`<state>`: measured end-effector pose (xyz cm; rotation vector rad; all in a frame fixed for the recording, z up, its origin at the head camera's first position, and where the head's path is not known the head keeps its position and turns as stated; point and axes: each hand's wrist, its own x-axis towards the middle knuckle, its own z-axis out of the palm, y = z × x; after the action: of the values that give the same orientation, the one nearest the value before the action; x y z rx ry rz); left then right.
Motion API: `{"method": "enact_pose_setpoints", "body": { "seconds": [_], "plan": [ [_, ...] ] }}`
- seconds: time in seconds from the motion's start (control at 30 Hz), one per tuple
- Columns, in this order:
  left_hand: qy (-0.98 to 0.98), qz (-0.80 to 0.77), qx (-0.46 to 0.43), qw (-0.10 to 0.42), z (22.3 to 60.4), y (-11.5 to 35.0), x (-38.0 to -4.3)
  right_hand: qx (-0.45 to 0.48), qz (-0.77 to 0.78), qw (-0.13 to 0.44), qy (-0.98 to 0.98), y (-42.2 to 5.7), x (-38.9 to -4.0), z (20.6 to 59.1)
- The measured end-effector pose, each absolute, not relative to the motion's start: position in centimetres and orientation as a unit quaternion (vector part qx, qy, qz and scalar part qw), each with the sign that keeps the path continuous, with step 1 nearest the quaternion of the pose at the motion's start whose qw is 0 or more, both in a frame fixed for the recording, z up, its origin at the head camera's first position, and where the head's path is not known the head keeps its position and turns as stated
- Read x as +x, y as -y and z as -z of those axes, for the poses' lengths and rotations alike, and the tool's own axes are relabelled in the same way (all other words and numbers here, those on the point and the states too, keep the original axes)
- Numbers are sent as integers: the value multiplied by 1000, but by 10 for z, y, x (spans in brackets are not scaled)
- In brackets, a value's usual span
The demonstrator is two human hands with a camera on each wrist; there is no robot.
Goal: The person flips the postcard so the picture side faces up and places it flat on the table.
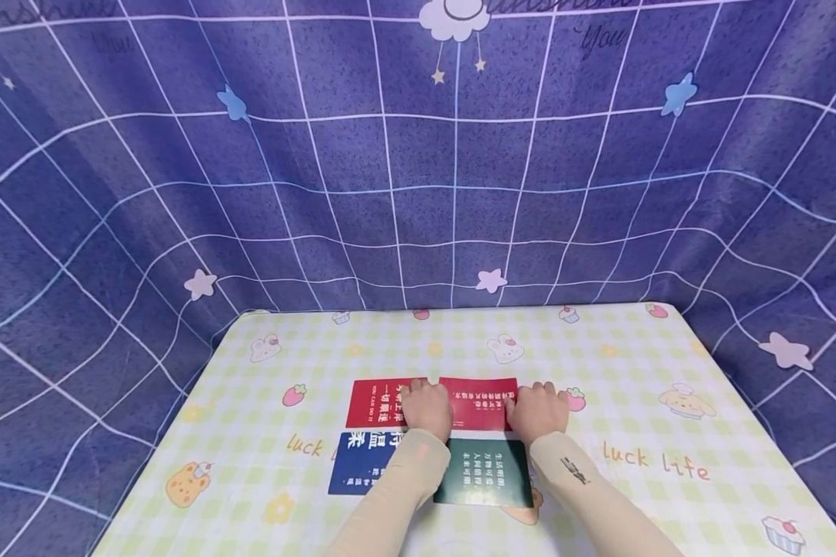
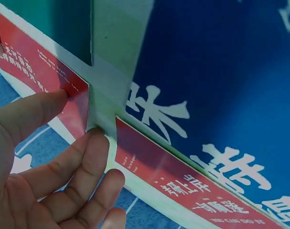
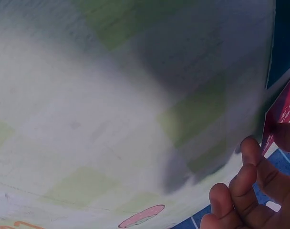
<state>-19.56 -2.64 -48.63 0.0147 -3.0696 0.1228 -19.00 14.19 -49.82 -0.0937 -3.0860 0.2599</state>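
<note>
Four printed cards lie in a two-by-two layout. My left hand (image 1: 428,404) and right hand (image 1: 539,410) hold the back right red card (image 1: 478,398) by its two short edges. In the left wrist view the left thumb presses on this card's face, with fingertips at its edge. The right wrist view shows the right thumb (image 3: 284,136) on the opposite end, fingers curled by the edge. A second red card (image 1: 376,406) lies left of the left hand. In front are a blue card (image 1: 355,464), partly hidden by the left sleeve, and a dark green card (image 1: 484,472).
A checked tablecloth (image 1: 634,371) with cartoon prints covers the table. Behind and beside it hangs a dark blue curtain (image 1: 418,209) with a white grid and stars. Both sleeves (image 1: 585,491) reach in from the front.
</note>
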Motion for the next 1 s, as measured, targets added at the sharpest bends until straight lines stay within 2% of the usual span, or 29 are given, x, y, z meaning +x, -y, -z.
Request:
{"method": "enact_pose_setpoints", "body": {
  "seconds": [0.3,1.0],
  "plan": [
    [996,-66,0,53,488,24,-193,-24,-69,24,997,-142,-189,500],
    [998,-54,-6,40,488,29,-194,-22,-59,27,998,-143,-187,501]
  ]
}}
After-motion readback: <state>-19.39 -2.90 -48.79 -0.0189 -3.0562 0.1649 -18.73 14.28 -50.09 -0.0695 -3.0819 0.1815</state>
